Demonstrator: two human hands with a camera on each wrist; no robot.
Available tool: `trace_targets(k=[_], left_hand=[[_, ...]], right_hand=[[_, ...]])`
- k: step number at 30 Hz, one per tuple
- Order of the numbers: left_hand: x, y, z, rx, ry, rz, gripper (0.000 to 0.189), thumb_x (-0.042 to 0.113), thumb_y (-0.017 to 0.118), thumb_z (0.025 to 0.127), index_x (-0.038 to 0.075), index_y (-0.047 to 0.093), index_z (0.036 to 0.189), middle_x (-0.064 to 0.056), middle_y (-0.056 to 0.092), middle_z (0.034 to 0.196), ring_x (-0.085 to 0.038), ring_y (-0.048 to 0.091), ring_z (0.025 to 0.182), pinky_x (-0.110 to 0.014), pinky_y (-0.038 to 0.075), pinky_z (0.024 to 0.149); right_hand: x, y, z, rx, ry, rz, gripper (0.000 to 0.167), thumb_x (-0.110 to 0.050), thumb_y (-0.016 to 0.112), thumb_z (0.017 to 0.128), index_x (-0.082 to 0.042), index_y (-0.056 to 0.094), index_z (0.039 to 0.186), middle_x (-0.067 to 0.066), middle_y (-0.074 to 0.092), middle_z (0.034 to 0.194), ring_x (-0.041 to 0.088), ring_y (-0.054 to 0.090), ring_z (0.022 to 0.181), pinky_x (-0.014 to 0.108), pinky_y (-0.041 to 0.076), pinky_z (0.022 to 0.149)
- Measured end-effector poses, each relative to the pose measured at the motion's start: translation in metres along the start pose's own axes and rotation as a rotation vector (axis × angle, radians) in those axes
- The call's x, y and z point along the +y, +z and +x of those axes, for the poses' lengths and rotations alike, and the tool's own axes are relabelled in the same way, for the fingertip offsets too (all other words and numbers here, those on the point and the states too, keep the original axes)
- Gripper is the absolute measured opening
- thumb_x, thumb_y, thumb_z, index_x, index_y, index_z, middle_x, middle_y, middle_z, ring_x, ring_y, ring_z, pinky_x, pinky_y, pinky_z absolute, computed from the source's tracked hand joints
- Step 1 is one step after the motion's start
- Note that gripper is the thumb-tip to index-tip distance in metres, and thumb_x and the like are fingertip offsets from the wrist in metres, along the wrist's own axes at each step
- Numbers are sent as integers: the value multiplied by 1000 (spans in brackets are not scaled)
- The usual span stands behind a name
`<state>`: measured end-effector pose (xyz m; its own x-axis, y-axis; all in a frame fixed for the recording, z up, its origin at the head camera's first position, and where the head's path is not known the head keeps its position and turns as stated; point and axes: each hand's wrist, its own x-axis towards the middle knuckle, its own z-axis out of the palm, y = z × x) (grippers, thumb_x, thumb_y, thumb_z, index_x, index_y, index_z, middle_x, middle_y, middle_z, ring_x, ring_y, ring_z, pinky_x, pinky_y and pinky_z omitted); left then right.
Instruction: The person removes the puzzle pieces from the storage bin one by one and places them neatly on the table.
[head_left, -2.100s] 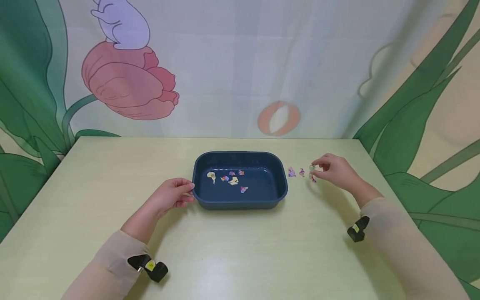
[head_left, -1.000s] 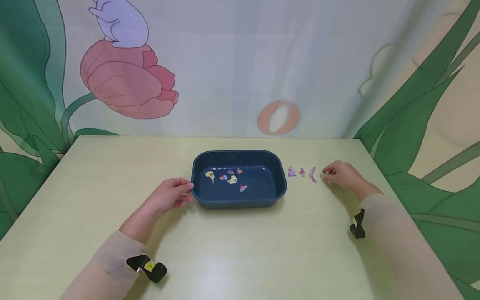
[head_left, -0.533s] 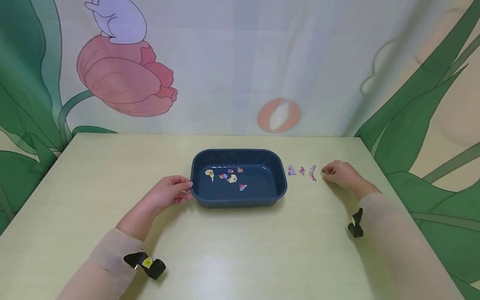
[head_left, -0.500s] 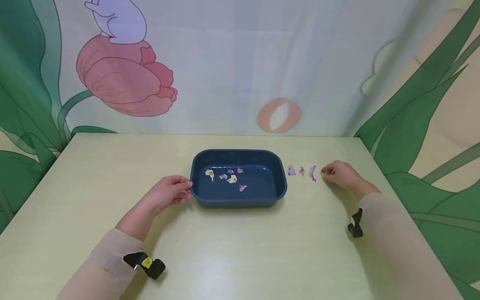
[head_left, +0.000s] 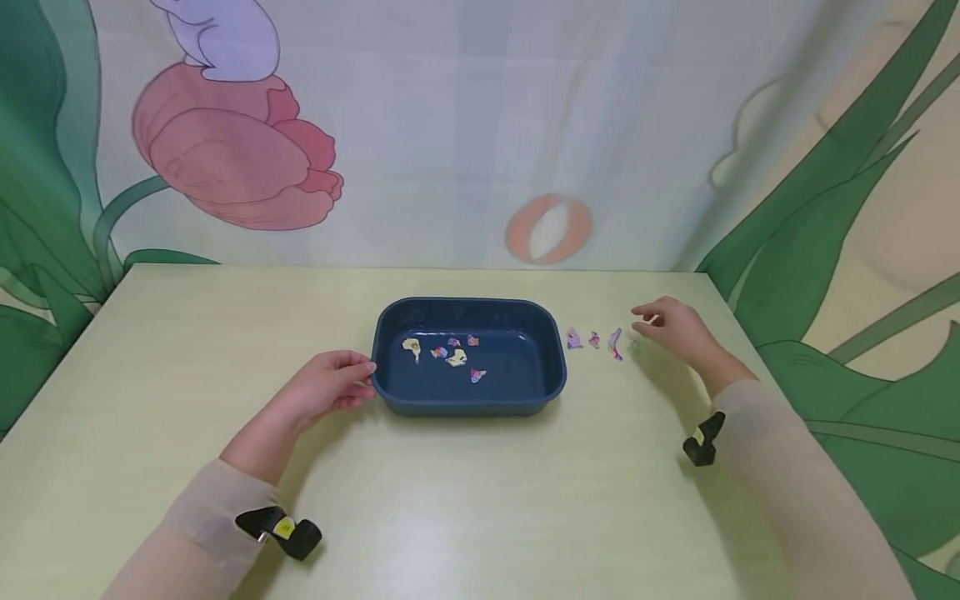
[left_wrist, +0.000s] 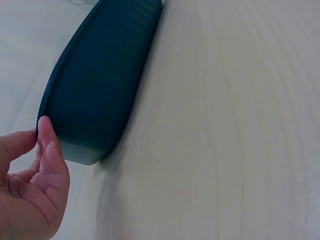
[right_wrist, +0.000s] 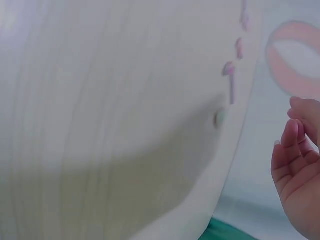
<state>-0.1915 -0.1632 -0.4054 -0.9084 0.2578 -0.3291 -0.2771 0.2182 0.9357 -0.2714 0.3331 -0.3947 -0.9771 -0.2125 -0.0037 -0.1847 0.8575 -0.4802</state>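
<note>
My left hand (head_left: pixel 332 381) pinches the left rim of a dark blue rectangular tray (head_left: pixel 468 408), thumb on one side and fingers on the outer wall, as the left wrist view shows. Several small, irregular colourful pieces lie inside the tray, among them a cream piece (head_left: pixel 412 347) and a purple-and-blue one (head_left: pixel 477 376). To the tray's right runs a row of a purple piece (head_left: pixel 573 337), a small pink one (head_left: pixel 594 339), a long curved one (head_left: pixel 615 343) and a pale green one (head_left: pixel 635 346). My right hand (head_left: pixel 673 327) hovers just above the green piece, fingers apart and holding nothing.
The pale wooden table (head_left: pixel 465 500) meets a printed curtain (head_left: pixel 420 125) at its back edge. Black wrist cameras sit on the left sleeve (head_left: pixel 213 517) and the right sleeve (head_left: pixel 780 467).
My right hand moved right, set the pale green piece down at the row's end, then let go and lifted. The left hand kept hold of the tray. The head view shifted slightly.
</note>
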Motion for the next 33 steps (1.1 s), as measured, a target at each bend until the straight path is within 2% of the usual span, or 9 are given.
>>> trace_targets(k=[3, 8, 16, 23, 28, 33], left_hand=[[3, -4, 0, -4, 11, -10, 33, 16, 51, 97, -12, 46, 113, -4, 57, 81, -13, 62, 71, -23, 51, 66], [1, -3, -2, -3, 7, -14, 35, 16, 51, 97, -13, 45, 116, -5, 57, 82, -15, 63, 73, -24, 52, 67], [1, -2, -3, 5, -13, -5, 37, 19, 52, 96, -12, 46, 117, -6, 57, 83, -16, 63, 75, -24, 52, 68], [2, 1, 1, -6, -10, -15, 35, 19, 52, 96, -10, 47, 115, -5, 57, 82, -15, 64, 74, -23, 51, 67], [1, 2, 3, -6, -19, -27, 34, 19, 52, 96, -10, 47, 114, -5, 57, 82, -15, 64, 73, -23, 52, 67], [0, 1, 0, 3, -27, -23, 36, 19, 51, 97, -11, 46, 116, -5, 57, 83, -15, 64, 75, -23, 52, 67]], right_hand=[[-14, 0, 3, 29, -13, 46, 34, -14, 60, 92, 5, 58, 120, 19, 55, 104, 32, 53, 94, 43, 45, 80], [-38, 9, 6, 6, -9, 112, 35, -17, 60, 92, -1, 58, 123, 14, 55, 106, 27, 52, 91, 36, 46, 75], [-87, 33, 10, -15, -117, 234, 31, -19, 64, 89, -6, 63, 118, 9, 57, 101, 22, 54, 81, 29, 47, 63], [-120, 55, 13, -68, -202, 310, 30, -17, 64, 89, -3, 64, 116, 6, 58, 96, 21, 54, 82, 29, 48, 69], [-139, 69, 18, -93, -243, 347, 28, -15, 66, 88, -3, 66, 113, 5, 59, 91, 20, 55, 81, 30, 47, 69], [-150, 84, 26, -121, -281, 331, 28, -17, 66, 88, -3, 67, 112, 4, 60, 92, 18, 54, 79, 30, 46, 68]])
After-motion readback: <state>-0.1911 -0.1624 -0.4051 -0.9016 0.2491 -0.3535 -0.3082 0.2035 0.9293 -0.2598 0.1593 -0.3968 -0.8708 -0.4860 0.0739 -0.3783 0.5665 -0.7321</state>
